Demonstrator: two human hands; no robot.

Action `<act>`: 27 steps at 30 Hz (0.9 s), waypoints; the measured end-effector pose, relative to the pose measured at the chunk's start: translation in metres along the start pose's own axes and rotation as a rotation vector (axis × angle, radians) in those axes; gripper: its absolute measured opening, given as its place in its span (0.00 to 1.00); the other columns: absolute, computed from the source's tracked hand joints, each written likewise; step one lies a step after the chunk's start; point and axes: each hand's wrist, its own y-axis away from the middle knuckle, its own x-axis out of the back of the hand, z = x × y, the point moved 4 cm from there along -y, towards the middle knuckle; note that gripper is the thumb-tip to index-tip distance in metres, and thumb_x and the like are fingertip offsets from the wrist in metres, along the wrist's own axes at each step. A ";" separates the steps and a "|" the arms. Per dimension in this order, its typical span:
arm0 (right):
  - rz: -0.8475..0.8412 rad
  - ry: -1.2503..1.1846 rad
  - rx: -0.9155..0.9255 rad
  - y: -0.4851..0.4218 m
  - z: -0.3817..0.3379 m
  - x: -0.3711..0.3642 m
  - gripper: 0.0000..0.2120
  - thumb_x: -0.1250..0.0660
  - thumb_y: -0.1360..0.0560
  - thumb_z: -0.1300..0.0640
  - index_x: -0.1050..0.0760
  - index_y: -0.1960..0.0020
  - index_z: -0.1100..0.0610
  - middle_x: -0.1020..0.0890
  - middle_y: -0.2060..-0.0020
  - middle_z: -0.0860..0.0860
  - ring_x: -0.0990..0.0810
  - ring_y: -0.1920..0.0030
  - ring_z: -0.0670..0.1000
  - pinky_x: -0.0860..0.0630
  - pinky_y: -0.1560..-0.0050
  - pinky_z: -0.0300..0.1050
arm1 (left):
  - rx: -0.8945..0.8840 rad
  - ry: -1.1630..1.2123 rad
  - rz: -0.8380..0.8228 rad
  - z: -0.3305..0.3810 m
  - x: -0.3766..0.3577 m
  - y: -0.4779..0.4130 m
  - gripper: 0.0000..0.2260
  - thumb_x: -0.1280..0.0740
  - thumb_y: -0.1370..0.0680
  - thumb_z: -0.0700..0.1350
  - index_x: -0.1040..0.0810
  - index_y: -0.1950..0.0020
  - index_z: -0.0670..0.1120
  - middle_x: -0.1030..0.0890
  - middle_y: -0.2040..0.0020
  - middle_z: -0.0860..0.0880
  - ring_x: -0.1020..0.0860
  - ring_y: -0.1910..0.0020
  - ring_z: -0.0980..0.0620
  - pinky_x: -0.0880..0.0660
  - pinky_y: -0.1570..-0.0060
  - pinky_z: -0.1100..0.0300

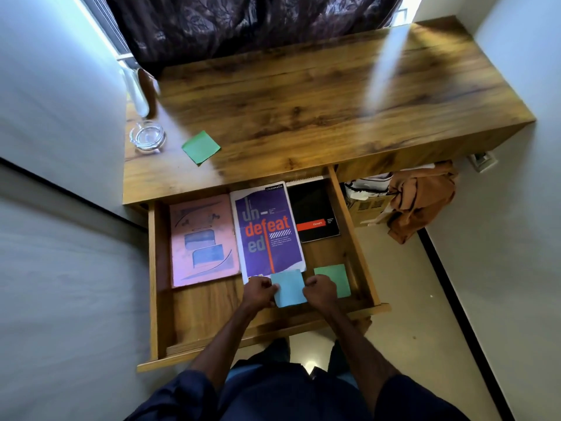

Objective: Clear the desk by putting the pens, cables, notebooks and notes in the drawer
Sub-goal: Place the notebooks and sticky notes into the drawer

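Your left grip (258, 291) and right grip (321, 290) pinch a blue note (288, 287) over the drawer (206, 311). A green note (201, 146) lies on the surface (303, 101).

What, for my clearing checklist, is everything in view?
wooden desk: one, brown, centre
dark patterned curtain: one, dark, behind desk
glass ashtray: one, clear, desk's left edge
tall glass vessel: one, clear, desk's back-left corner
green square paper notes: two, green, desktop left; drawer right front
open wooden drawer: one, brown, below desk
pink notebook: one, pink, drawer left
purple notebook: one, purple, drawer middle
black spiral notebook: one, black, drawer right
blue square paper note: one, blue, between hands
brown cloth: one, brown, beside drawer
left hand: one, pinching blue note
right hand: one, pinching blue note
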 end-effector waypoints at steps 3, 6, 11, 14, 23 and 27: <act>0.038 0.045 0.009 0.004 0.000 -0.005 0.13 0.30 0.24 0.60 0.20 0.40 0.60 0.17 0.42 0.55 0.19 0.40 0.54 0.25 0.47 0.40 | -0.002 -0.088 -0.009 -0.009 0.004 -0.003 0.13 0.31 0.20 0.40 0.21 0.41 0.31 0.18 0.41 0.36 0.17 0.44 0.40 0.17 0.48 0.44; 0.060 0.056 0.021 0.008 -0.001 -0.005 0.12 0.30 0.24 0.61 0.19 0.41 0.60 0.17 0.42 0.55 0.19 0.41 0.54 0.24 0.42 0.43 | -0.033 -0.181 -0.066 -0.013 0.003 -0.004 0.15 0.31 0.20 0.40 0.22 0.37 0.33 0.19 0.38 0.38 0.18 0.41 0.42 0.18 0.45 0.46; 0.086 0.064 0.050 0.011 -0.005 0.000 0.10 0.29 0.24 0.61 0.19 0.43 0.59 0.16 0.45 0.54 0.19 0.44 0.52 0.24 0.47 0.41 | -0.104 -0.341 -0.028 -0.014 0.002 -0.004 0.14 0.29 0.21 0.45 0.19 0.38 0.38 0.17 0.39 0.43 0.18 0.41 0.48 0.19 0.43 0.54; 0.083 0.071 0.081 0.009 -0.013 0.004 0.10 0.29 0.25 0.62 0.18 0.44 0.60 0.16 0.46 0.54 0.18 0.45 0.52 0.22 0.45 0.44 | -0.091 -0.397 0.057 -0.015 0.005 0.001 0.16 0.27 0.22 0.48 0.20 0.39 0.40 0.17 0.41 0.44 0.18 0.43 0.49 0.19 0.45 0.54; 0.003 0.125 0.283 -0.007 -0.074 -0.002 0.10 0.32 0.24 0.65 0.18 0.44 0.65 0.16 0.45 0.59 0.18 0.42 0.57 0.23 0.40 0.47 | -0.064 -0.576 0.276 -0.005 0.057 0.013 0.15 0.32 0.21 0.54 0.20 0.43 0.43 0.17 0.46 0.43 0.18 0.45 0.42 0.21 0.48 0.51; -0.023 0.117 0.382 -0.018 -0.126 -0.011 0.11 0.34 0.23 0.64 0.17 0.44 0.63 0.15 0.46 0.58 0.18 0.43 0.57 0.23 0.40 0.47 | -0.122 -0.617 0.442 0.017 0.103 0.009 0.16 0.35 0.20 0.56 0.18 0.52 0.44 0.16 0.53 0.45 0.18 0.51 0.44 0.20 0.52 0.51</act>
